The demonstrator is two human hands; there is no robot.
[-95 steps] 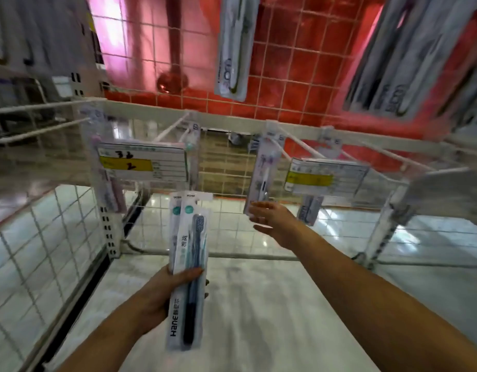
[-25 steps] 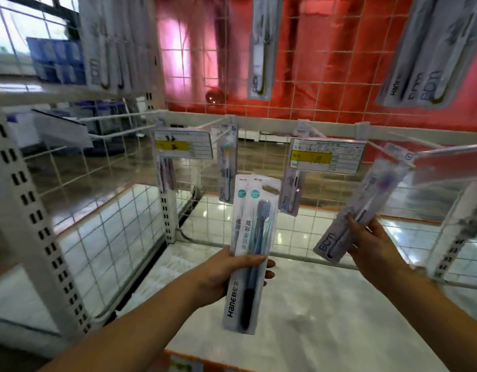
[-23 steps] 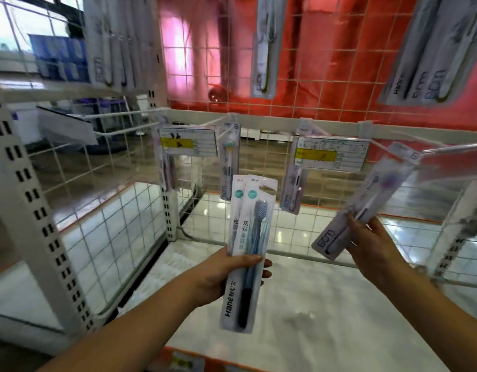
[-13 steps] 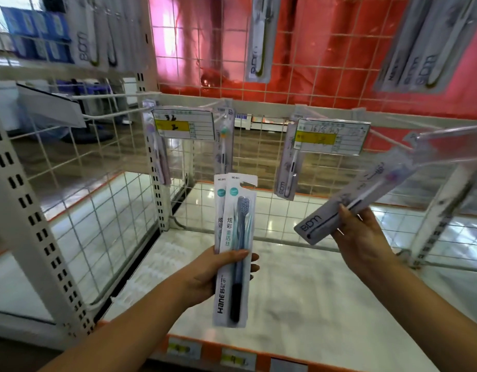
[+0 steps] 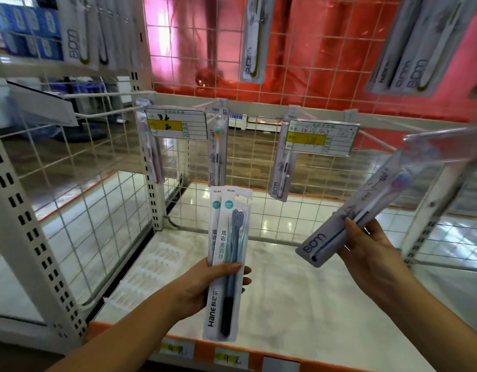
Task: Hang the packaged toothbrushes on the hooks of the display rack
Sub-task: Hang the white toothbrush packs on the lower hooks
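- Since a second before, the right hand (image 5: 366,253) had tilted its pack (image 5: 355,210) flatter, and the view had dropped a little lower on the rack; the left hand's load looked unchanged.
- Right thumb and fingers were pinched on the pack's lower third, near the printed end, with the pack slanting up to the right.
- Its top end reached the rightmost hook (image 5: 377,140), but a blurred clear tag hid that spot, so whether the hole was on the wire could not be told.
- Left fingers (image 5: 240,268) were curled round the middle of two packs (image 5: 226,261) stacked together and held upright, well below the hooks and apart from the rack.
- Further out, single packs hung on the middle hooks beside two price cards (image 5: 178,126), and more hung on the upper row against the red grid (image 5: 312,49).
- Risk, as I judged it: gripped so far from the hole, the long pack could flex and slip off the hook tip, dropping to the shelf (image 5: 285,291).
- The steep slant could also snag the hole on the tag rather than the wire.
- The left pair, held by one loose grip, could slide apart if that hand shifted.
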